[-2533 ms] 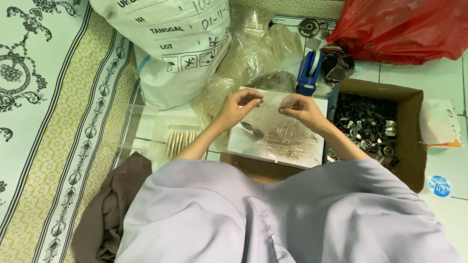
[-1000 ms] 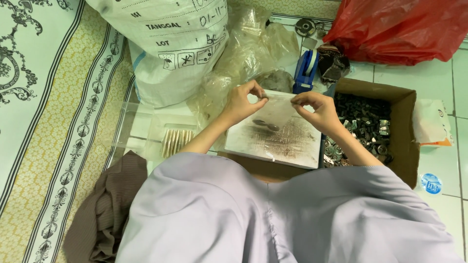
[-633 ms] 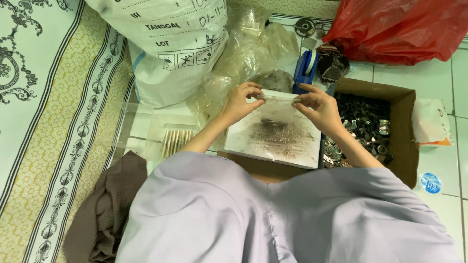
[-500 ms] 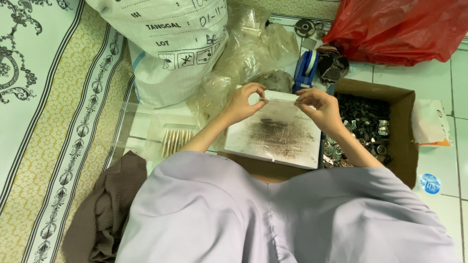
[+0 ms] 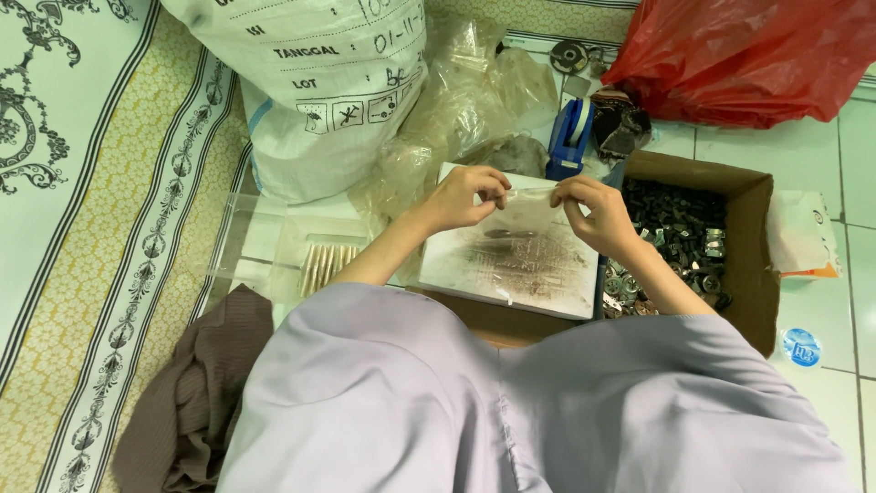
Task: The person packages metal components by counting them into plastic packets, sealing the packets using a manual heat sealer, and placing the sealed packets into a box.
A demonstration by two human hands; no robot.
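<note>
While both are hovering over a smudged white board [image 5: 516,265], the left hand [image 5: 465,196] and right hand [image 5: 593,212] are pinching a small clear plastic bag [image 5: 529,194] between their fingertips, beside a cardboard box of metal parts [image 5: 721,246].

What is pinched between the left hand [image 5: 467,196] and the right hand [image 5: 593,215] is too clear and small to be made out. The near edge of the white board [image 5: 511,265] beneath them is covered by the lilac garment [image 5: 511,402]. The red bag [image 5: 757,55] beyond the board is cut off at the top edge, as is the white sack [image 5: 319,82]. Parts inside the cardboard box [image 5: 753,246] beside the board cannot be identified.
</note>
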